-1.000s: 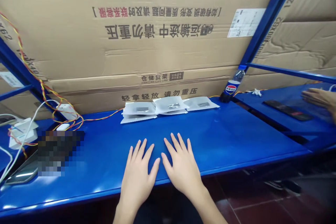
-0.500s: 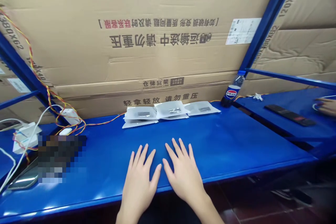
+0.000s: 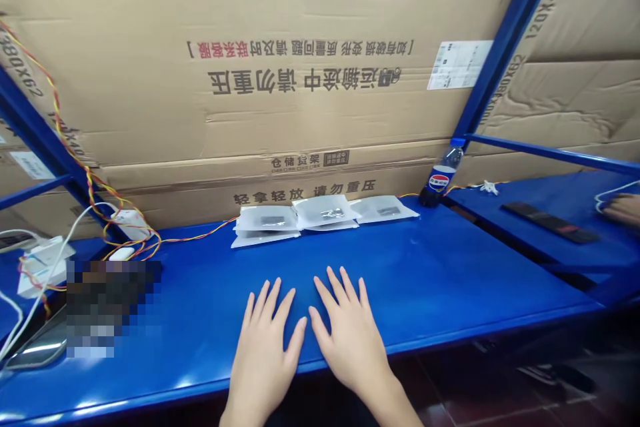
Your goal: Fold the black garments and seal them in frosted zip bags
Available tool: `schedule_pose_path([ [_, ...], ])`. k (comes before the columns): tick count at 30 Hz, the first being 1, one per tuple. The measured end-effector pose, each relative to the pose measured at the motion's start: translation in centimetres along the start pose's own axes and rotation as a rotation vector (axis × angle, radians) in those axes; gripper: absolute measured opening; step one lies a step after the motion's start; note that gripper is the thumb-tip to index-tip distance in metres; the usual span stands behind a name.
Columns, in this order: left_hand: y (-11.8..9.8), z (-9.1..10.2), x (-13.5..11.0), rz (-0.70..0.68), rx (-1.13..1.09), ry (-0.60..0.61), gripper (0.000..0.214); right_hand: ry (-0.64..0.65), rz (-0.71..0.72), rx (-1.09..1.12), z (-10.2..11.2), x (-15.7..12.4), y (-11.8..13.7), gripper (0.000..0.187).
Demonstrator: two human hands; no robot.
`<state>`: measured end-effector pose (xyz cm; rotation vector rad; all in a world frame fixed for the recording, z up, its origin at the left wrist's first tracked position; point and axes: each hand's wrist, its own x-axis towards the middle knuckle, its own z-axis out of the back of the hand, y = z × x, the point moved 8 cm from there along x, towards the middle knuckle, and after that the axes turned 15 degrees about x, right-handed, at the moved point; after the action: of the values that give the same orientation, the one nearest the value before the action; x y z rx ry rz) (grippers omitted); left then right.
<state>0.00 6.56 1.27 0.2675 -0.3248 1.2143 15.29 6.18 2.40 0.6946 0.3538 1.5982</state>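
My left hand [image 3: 264, 347] and my right hand [image 3: 346, 333] lie flat, palms down, side by side on the blue bench top [image 3: 440, 280] near its front edge. Fingers of both are spread and hold nothing. Beyond them, at the back of the bench, several clear plastic packets [image 3: 320, 212] lie in overlapping stacks against the cardboard, well out of touch of either hand.
Large cardboard boxes [image 3: 300, 100] wall the back. A cola bottle [image 3: 440, 177] stands at the back right by a blue upright. Twisted wires, a white plug block [image 3: 129, 220] and a phone [image 3: 35, 350] sit at left. Another person's hand [image 3: 620, 208] rests on the neighbouring bench by a black strip [image 3: 550, 221].
My hands have stayed flat in place. The view tilted slightly. The other person's hand at the right drew back toward the frame edge.
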Motion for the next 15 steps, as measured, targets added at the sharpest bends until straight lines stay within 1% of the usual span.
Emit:
schedule_pose_path([
  [5,0.0,0.0,0.0,0.002,0.007,-0.005,0.051,-0.012,0.006,0.047,-0.4,-0.1,-0.2,0.056],
  [7,0.0,0.0,-0.1,-0.005,0.008,-0.017,0.051,-0.038,0.021,0.154,-0.1,-0.1,-0.6,0.053],
  [8,0.0,0.0,-0.1,-0.007,0.006,-0.025,0.051,-0.039,0.025,0.265,0.1,0.0,-1.2,0.051],
  [9,0.0,0.0,-0.1,-0.006,0.004,-0.033,0.051,-0.038,0.013,0.425,0.5,0.3,-1.9,0.05],
  [11,0.0,0.0,-0.1,0.008,0.003,-0.043,0.05,-0.037,-0.07,0.857,1.5,1.5,-4.3,0.051],
  [13,0.1,0.0,-0.1,0.021,0.008,-0.038,0.05,-0.094,-0.253,1.319,2.9,3.3,-7.5,0.052],
  [14,0.1,0.0,-0.1,0.026,0.011,-0.033,0.05,-0.121,-0.377,1.49,3.4,4.5,-9.0,0.05],
  [15,0.1,-0.1,-0.1,0.03,0.012,-0.028,0.05,-0.206,-0.525,1.596,4.0,5.7,-10.9,0.047],
])
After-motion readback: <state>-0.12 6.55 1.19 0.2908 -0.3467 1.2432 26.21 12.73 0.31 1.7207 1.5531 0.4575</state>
